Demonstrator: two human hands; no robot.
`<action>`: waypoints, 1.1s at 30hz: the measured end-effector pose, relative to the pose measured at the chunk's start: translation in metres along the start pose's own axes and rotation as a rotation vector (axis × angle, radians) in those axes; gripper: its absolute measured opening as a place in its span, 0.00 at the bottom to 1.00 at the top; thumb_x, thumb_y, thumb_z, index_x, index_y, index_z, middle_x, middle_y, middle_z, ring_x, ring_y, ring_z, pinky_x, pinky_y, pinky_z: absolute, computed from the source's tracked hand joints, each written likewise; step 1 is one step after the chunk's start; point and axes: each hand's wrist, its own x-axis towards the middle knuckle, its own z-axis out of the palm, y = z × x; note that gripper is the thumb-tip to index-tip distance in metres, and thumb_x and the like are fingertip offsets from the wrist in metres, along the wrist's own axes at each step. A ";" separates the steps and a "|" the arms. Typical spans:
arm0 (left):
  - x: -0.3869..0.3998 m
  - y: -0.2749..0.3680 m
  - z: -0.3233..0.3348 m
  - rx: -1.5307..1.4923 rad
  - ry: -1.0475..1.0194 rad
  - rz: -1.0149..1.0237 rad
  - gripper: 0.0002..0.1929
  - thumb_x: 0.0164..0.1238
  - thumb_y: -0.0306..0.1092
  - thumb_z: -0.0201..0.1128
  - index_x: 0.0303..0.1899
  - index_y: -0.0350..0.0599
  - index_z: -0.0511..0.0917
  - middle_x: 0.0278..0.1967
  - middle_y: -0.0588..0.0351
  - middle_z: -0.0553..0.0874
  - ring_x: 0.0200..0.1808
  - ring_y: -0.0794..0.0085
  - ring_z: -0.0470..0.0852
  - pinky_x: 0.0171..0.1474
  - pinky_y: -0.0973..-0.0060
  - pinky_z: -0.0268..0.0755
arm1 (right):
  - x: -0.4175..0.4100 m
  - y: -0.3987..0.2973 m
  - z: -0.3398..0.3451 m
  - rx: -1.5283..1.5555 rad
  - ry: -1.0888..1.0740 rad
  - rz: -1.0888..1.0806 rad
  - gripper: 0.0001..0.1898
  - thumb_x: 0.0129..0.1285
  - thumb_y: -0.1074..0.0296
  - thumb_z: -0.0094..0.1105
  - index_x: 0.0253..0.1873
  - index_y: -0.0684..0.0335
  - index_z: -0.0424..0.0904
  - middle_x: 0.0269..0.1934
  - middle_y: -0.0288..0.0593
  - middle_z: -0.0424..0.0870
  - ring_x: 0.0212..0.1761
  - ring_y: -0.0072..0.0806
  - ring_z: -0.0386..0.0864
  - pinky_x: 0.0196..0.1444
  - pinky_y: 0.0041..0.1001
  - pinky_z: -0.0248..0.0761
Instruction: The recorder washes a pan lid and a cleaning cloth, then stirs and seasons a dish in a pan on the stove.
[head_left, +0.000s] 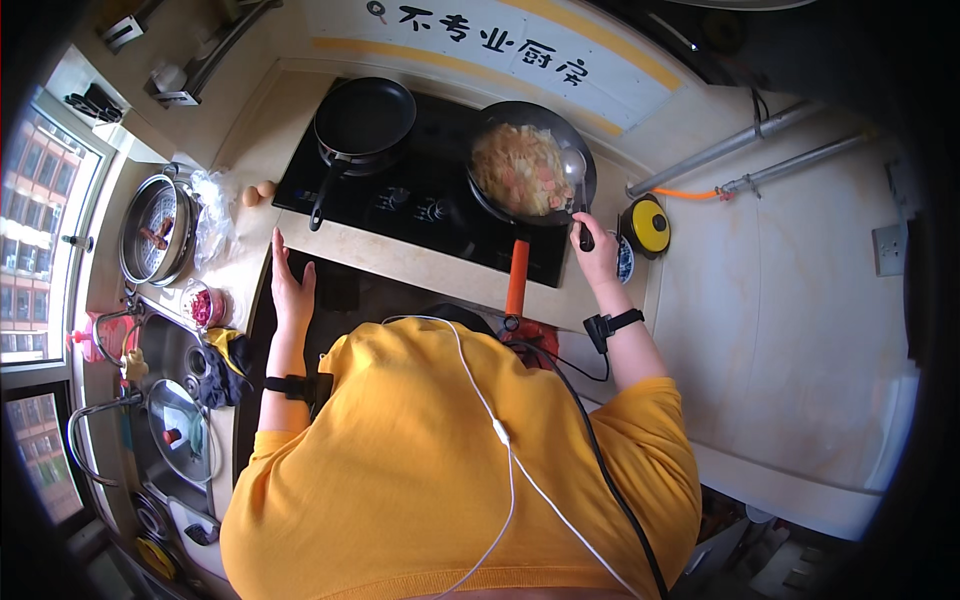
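Observation:
My right hand grips the black handle of a metal ladle. The ladle's bowl rests inside a dark wok, at the right side of the food. Chopped, pale cooked food with pink pieces fills much of the wok. An orange wok handle points toward my body, with no hand on it. My left hand is held in the air near the counter's front edge, fingers extended, holding nothing. A black frying pan sits on the left burner and looks bare inside.
Two brown eggs lie left of the black glass cooktop. Further left stand a steamer pot, a plastic bag and a bowl of shredded red food. A glass lid lies in the sink. A yellow-lidded pot stands right.

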 end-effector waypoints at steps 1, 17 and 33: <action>0.000 0.000 0.000 -0.002 0.006 -0.004 0.40 0.54 0.19 0.58 0.69 0.45 0.49 0.64 0.41 0.64 0.65 0.54 0.65 0.62 0.65 0.63 | -0.006 -0.008 0.003 0.133 0.072 0.120 0.10 0.57 0.74 0.57 0.45 0.60 0.77 0.32 0.49 0.82 0.32 0.41 0.82 0.35 0.31 0.75; 0.012 0.004 0.004 -0.066 -0.023 0.058 0.40 0.54 0.17 0.58 0.69 0.47 0.49 0.64 0.41 0.63 0.65 0.54 0.64 0.60 0.66 0.66 | -0.021 -0.075 -0.004 0.213 0.038 -0.103 0.11 0.54 0.76 0.60 0.42 0.59 0.76 0.31 0.49 0.80 0.31 0.45 0.80 0.31 0.35 0.75; -0.003 -0.013 -0.010 -0.069 0.003 0.021 0.39 0.56 0.17 0.56 0.69 0.48 0.48 0.63 0.39 0.64 0.65 0.55 0.64 0.61 0.65 0.64 | -0.016 -0.045 0.029 0.665 0.095 0.427 0.07 0.63 0.71 0.56 0.44 0.66 0.76 0.34 0.43 0.83 0.37 0.30 0.84 0.39 0.25 0.74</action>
